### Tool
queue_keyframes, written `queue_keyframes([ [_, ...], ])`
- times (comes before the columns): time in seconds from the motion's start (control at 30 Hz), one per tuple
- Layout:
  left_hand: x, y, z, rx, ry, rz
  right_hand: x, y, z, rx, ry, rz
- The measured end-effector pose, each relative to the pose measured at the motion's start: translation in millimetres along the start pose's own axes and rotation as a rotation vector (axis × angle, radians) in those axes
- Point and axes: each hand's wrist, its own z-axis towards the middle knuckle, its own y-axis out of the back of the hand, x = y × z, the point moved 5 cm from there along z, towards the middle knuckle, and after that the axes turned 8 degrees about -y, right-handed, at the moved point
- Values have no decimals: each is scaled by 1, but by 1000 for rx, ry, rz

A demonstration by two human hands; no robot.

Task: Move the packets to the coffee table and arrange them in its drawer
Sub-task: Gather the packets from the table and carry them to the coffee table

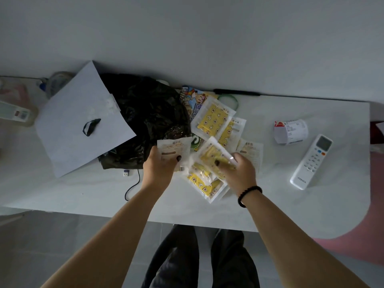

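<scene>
White table (pixel 291 204), packets (pixel 216 119) heaped mid-table, right of a black bag (pixel 149 113).
We've got left hand (pixel 160 169) pinching a white packet (pixel 173 150), right hand (pixel 239 169) gripping a yellow packet (pixel 214 154) w/ curled fingers; remote (pixel 311 161) far right.

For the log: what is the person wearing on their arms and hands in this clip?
Both forearms are bare, with no sleeves in view. The right wrist carries a bracelet of dark round beads. The left hand and right hand wear no gloves, and the nails that show are painted dark. No watch or rings are visible.
</scene>
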Motion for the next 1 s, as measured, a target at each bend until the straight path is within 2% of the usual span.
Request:
queue_keyframes([
  [0.13, -20, -6, -5, 69, -15, -168, -14, 46, -2, -216, -187, 453],
  [0.2, -35, -18, 2, 148, -31, -166, -23, 59, 1, -280, -276, 547],
  [0.33, -47, -50, 21, 279, -2, -61, -42, 51, 9, -195, -487, 560],
  [0.43, -45, -66, 21, 281, 42, -22, -43, 38, 11, -124, -541, 626],
  [0.63, -51, -73, 12, 216, -26, 138, -37, 40, 32, -117, -489, 572],
  [0.8, -31, -76, -6, 127, -5, 212, -18, 49, 44, 125, -436, 345],
  [0.9, -25, -79, -14, 140, 15, 209, -6, 47, 52, 127, -436, 197],
  [1.0, -23, -77, -13, 183, -2, 242, 3, 40, 57, 87, -459, 201],
])
